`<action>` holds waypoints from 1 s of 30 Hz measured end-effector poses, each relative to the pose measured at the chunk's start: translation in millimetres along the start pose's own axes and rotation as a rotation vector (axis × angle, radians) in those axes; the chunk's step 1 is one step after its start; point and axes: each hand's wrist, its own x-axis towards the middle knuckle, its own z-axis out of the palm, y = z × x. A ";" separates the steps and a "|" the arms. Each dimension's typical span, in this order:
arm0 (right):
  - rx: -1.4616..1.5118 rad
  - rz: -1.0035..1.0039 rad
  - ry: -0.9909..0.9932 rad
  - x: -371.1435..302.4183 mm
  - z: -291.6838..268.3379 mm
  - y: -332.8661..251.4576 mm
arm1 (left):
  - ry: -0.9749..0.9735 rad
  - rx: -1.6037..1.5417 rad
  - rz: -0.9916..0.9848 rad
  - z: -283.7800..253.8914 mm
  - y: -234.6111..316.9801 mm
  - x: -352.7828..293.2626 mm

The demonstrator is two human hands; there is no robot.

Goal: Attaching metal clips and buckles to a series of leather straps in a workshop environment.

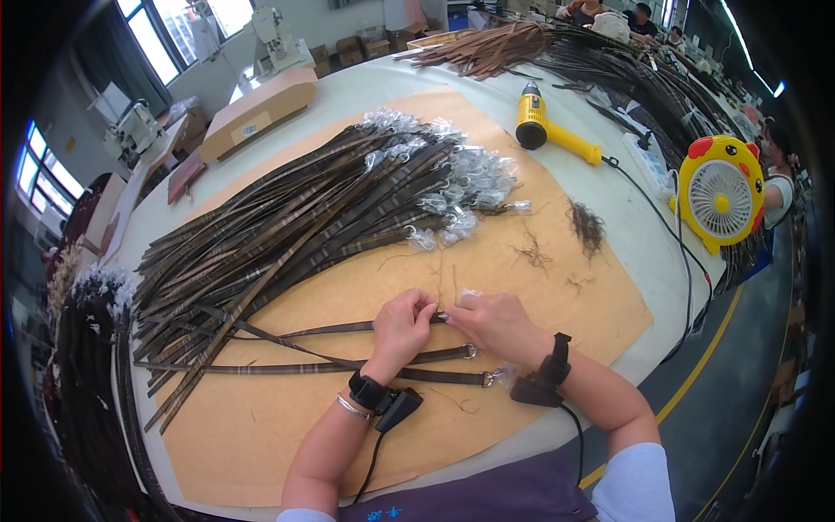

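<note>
Since left hand [404, 329] and right hand [500, 327] both pinch the dark strap [344, 328] at its tip, over the bench's [496, 92] brown paper [557, 287], I'd keep grips close, strap flat, neighbouring straps [439, 376] off it.

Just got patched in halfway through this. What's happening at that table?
A person is working on a dark strap, the fingertips of the left hand and right hand meeting at its end; the finer detail there is hidden. Two more straps with metal rings lie nearer the person on the brown paper. Beyond the hands is a large strap pile, with loose threads to its right. A yellow heat gun lies farther back, untouched.
</note>
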 end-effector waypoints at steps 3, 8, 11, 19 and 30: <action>0.090 0.084 0.040 -2.4 3.3 1.0 | 0.000 0.012 0.029 -0.3 -1.2 12.7; 0.100 0.103 0.025 -5.5 2.0 1.9 | -0.117 0.065 0.004 0.0 3.8 24.9; 0.199 0.146 0.064 -9.3 5.9 6.2 | -0.153 -0.113 -0.113 -5.5 8.2 24.7; 0.114 0.106 -0.009 -7.1 -7.1 -2.2 | -0.143 -0.458 -0.189 -3.9 -10.7 23.5; 0.361 0.354 0.170 -6.1 -16.2 10.3 | -0.033 0.455 0.350 -40.8 9.1 -9.9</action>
